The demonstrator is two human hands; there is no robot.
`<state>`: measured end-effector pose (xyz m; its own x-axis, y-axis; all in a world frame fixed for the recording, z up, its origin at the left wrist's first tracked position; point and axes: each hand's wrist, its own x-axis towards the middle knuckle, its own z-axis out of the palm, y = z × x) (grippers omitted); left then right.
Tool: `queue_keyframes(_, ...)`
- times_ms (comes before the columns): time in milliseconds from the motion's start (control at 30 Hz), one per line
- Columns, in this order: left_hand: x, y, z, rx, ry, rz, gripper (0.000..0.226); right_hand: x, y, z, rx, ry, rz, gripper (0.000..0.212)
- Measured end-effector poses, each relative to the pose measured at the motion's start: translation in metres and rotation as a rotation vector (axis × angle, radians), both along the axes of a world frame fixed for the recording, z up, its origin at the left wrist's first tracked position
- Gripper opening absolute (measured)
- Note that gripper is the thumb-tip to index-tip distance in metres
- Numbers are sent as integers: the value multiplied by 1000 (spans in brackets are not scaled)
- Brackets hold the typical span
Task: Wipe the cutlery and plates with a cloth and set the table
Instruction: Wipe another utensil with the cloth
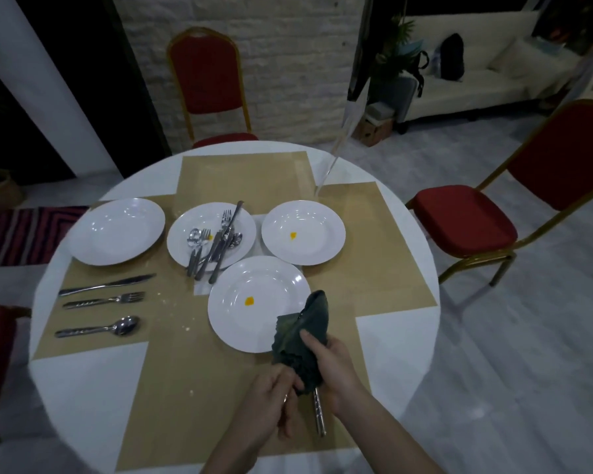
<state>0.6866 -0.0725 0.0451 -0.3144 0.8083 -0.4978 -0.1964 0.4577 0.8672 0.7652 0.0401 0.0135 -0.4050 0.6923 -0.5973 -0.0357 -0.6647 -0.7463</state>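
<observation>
A dining room: round white table [391,336], red banquet chairs [206,80], pale sofa [476,87] behind.

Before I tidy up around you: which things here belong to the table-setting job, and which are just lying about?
Job: dark cloth, wrapped utensil handle, four plates, cutlery pile, laid knife, fork, spoon.

Lying about: black bag, cardboard box, striped rug.

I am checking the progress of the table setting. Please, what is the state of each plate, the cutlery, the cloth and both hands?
Far left plate: clean.
Middle plate: piled with cutlery.
Right plate: yellow spot.
Near plate: yellow spot.
Knife, fork, spoon: laid out on the mat.
Cloth: wrapped round a utensil.
Left hand: pinches the cloth.
Right hand: grips the cloth.
</observation>
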Motion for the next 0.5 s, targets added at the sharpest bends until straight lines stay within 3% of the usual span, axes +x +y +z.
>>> queue_keyframes(100, 10, 2, 5, -26, 41, 20, 32, -5, 5, -3, 57, -92, -69, 14)
queue_keyframes(333, 15, 7, 15, -77, 39, 70, 33, -14, 19, -13, 417, -366, -15, 10)
queue_keyframes(400, 15, 5, 13, -101, 45, 86, 33, -12, 18, -16, 431, -366, -13, 10)
queue_keyframes(500, 12, 7, 7, -129, 112, 120, 31, -10, 6, -18, 289, -241, 84, 17)
